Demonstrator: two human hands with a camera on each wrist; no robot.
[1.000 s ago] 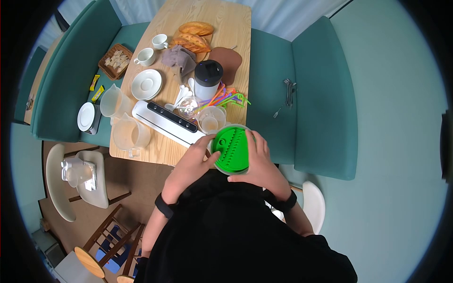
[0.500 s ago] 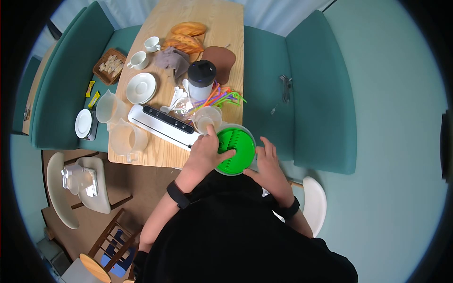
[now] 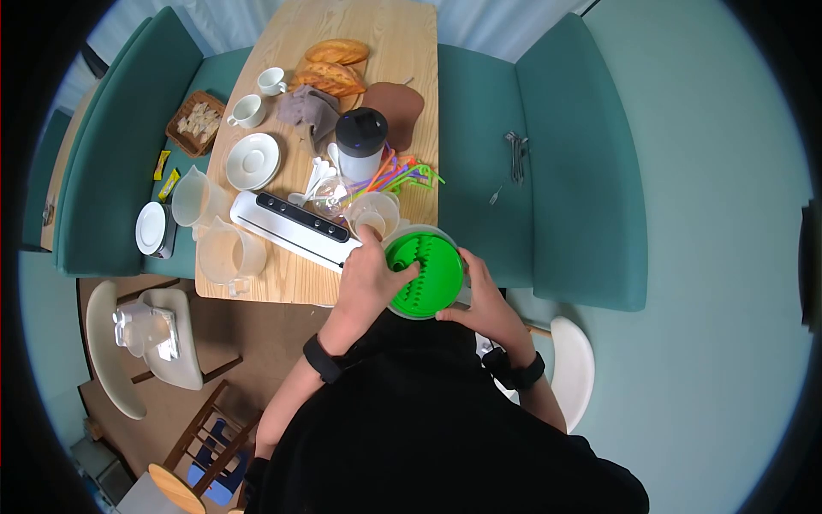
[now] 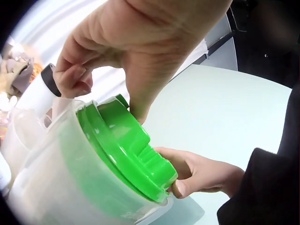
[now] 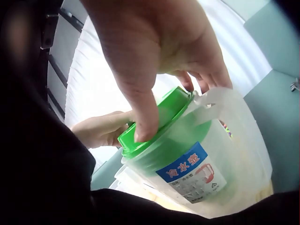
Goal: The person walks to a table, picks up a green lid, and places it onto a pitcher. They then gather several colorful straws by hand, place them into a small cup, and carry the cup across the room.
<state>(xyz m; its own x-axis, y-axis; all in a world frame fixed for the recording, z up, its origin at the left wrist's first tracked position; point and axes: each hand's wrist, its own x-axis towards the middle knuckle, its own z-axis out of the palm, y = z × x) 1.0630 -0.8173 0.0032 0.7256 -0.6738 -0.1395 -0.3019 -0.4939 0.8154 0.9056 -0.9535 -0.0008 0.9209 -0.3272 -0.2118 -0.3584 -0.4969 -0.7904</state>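
A translucent plastic water pitcher (image 5: 243, 150) with a blue-and-white label stands close in front of the person's body at the table edge. Its round green lid (image 3: 438, 272), with a ridged raised band, sits in the pitcher's mouth. The left hand (image 3: 366, 287) grips the lid from the left, thumb on the raised band, fingers bent at the far-left rim. From the right, the right hand (image 3: 492, 310) holds the lid's edge, its thumb on the near side and fingers on the far side, beside the pitcher's handle. In the left wrist view the lid (image 4: 124, 150) sits slightly proud of the rim.
Left of the pitcher lies a white vacuum sealer (image 3: 295, 236). Clear plastic cups (image 3: 375, 208), colourful straws (image 3: 402, 176), a black-topped canister (image 3: 360, 141) and two clear jugs (image 3: 229, 255) crowd nearby. Saucers (image 3: 253, 161), white cups and bread (image 3: 334, 64) stand farther back.
The right hand let go of the lid, drew off to the right with fingers spread, then closed on its edge again. The left hand moved farther onto the lid, whose ridged band has turned slightly.
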